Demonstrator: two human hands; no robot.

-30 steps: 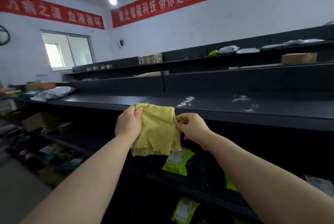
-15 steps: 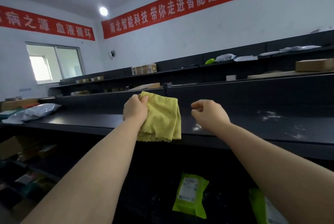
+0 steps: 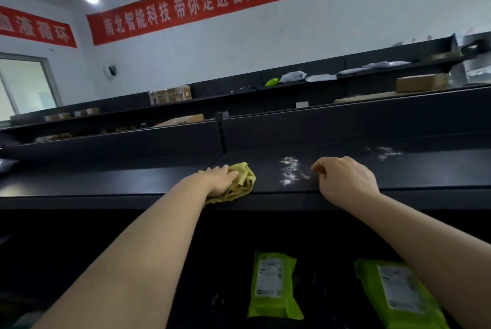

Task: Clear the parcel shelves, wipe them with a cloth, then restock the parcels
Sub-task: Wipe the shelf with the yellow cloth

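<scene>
Black shelf [image 3: 106,182], front edge: our left hand [image 3: 219,178], fingers flat, now presses the yellow cloth [image 3: 245,177] down, while our right hand [image 3: 345,182] has let go and rests loosely curled, empty, beside white dust [image 3: 289,170], so wiping can begin.

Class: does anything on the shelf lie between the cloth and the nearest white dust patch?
Nothing visible: only bare shelf separates the cloth, under the left hand, from the dust patch. The right hand rests beyond it.
</scene>
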